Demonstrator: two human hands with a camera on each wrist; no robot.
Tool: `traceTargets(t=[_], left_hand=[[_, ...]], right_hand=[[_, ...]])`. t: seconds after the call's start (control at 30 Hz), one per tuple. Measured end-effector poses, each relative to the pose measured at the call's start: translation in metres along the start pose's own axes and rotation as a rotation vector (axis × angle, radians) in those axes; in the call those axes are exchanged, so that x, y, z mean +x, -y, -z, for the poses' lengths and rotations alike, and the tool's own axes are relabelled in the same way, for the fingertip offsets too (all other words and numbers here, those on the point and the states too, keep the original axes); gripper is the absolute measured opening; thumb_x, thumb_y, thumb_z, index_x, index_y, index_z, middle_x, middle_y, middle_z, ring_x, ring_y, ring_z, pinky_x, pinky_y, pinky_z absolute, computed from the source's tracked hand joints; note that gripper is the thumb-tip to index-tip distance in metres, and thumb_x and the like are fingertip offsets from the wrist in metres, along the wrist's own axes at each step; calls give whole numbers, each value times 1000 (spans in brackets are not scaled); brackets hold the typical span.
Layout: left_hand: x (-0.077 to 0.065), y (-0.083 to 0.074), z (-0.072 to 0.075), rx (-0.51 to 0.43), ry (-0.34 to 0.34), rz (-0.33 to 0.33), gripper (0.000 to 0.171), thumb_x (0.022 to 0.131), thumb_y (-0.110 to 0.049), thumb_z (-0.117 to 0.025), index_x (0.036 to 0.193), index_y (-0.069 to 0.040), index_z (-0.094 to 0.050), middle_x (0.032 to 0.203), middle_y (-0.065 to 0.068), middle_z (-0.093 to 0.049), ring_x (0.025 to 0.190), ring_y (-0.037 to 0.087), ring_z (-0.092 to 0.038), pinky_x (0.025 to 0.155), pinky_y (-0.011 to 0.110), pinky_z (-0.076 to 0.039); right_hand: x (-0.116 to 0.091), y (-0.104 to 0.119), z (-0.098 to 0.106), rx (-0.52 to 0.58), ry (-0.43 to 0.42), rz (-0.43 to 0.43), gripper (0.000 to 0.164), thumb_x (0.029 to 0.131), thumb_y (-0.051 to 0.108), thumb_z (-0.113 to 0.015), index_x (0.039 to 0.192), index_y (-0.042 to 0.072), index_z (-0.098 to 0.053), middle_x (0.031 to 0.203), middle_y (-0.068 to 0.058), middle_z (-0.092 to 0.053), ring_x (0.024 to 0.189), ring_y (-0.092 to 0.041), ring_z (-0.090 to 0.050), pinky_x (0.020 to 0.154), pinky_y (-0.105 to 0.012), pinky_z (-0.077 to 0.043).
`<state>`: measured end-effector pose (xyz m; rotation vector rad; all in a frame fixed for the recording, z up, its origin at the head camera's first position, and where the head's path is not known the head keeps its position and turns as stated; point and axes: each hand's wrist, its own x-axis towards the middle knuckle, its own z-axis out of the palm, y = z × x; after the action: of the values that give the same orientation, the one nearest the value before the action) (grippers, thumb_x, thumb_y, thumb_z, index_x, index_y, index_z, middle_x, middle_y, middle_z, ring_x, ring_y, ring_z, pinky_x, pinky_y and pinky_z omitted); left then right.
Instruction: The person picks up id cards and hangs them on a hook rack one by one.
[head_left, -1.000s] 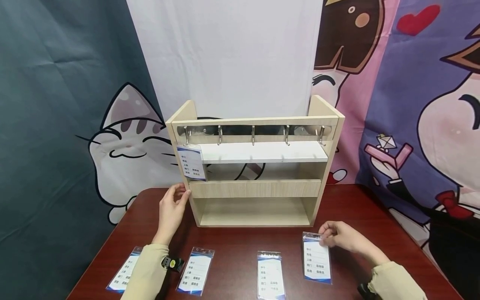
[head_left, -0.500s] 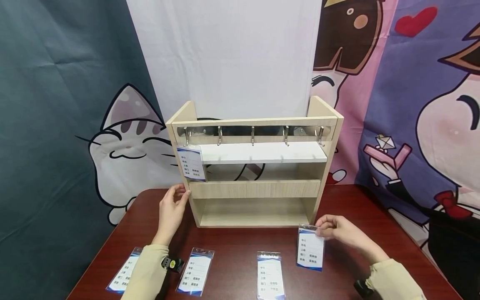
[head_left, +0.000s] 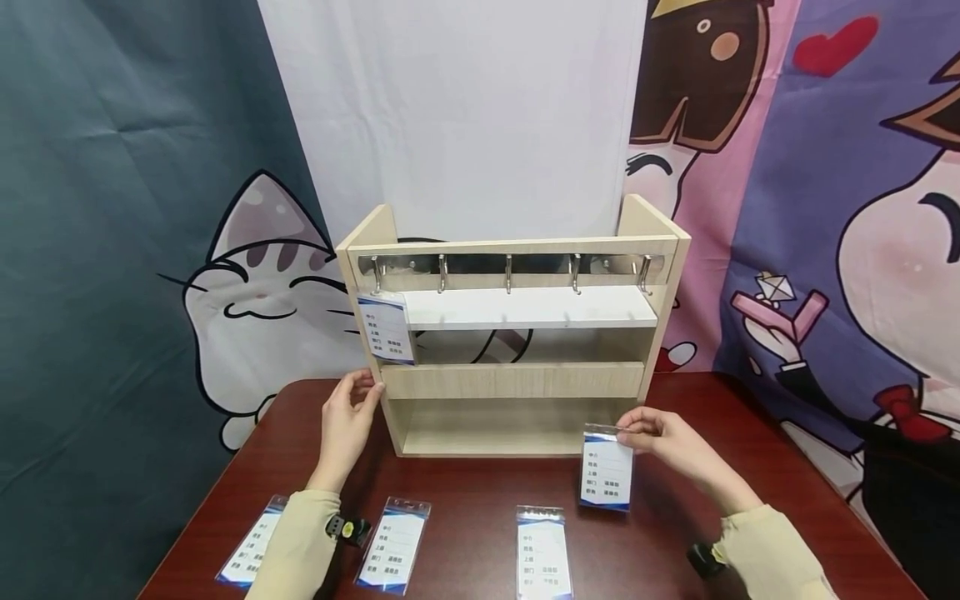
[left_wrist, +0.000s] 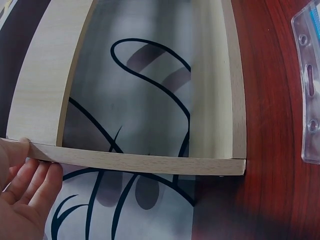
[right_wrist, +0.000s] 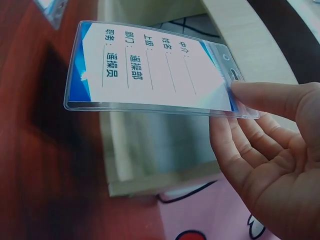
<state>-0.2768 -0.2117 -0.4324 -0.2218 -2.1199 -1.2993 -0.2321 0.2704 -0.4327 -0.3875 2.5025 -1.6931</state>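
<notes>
My right hand (head_left: 663,437) pinches a clear-sleeved ID badge (head_left: 606,473) by its top right corner, thumb on the front and fingers behind. The badge hangs above the table, before the lower right part of a wooden rack (head_left: 510,380). In the right wrist view the badge's printed face (right_wrist: 150,65) is plain to see. At the rack's left side panel (left_wrist: 150,162), my left hand (head_left: 347,429) grips the edge between thumb and fingers. Another badge (head_left: 387,332) hangs from the leftmost metal hook (head_left: 377,273); further hooks (head_left: 508,273) run along the top rail.
On the reddish table (head_left: 465,483) lie three more badges: one partly behind the left sleeve (head_left: 251,546), a badge (head_left: 394,546) beside it, and a badge (head_left: 543,552) near the front middle. A white shelf board (head_left: 525,307) sits below the hooks. Printed curtains stand behind.
My right hand has lifted the badge and carried it up and to the left, closer to the rack. My left hand keeps its place on the side panel.
</notes>
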Motion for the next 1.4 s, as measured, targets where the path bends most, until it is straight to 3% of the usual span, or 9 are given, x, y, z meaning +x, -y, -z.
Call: traceTargets(t=[0.33, 0.67, 1.4], left_hand=[[0, -2, -1, -18, -2, -6, 28, 95, -9, -72, 117, 6, -63, 106, 20, -67, 95, 31, -66, 74, 4, -48], [-1, -2, -1, -19, -7, 0, 28, 94, -9, -72, 116, 6, -63, 105, 19, -67, 94, 30, -66, 74, 4, -48], [-1, -3, 0, -9, 6, 32, 28, 95, -10, -71, 118, 5, -63, 107, 19, -66, 97, 32, -66, 74, 5, -48]], right_hand=[[13, 29, -6, -39, -56, 34, 31, 91, 15, -76, 112, -4, -63, 95, -12, -70, 84, -16, -63, 67, -27, -53], [26, 57, -17, -67, -55, 88, 29, 90, 17, -77, 109, 0, -66, 96, -9, -71, 88, -17, -64, 74, -27, -52], [49, 115, -52, -20, -8, 187, 22, 91, 18, -76, 107, 5, -66, 95, -7, -72, 88, -19, -66, 80, -28, -54]])
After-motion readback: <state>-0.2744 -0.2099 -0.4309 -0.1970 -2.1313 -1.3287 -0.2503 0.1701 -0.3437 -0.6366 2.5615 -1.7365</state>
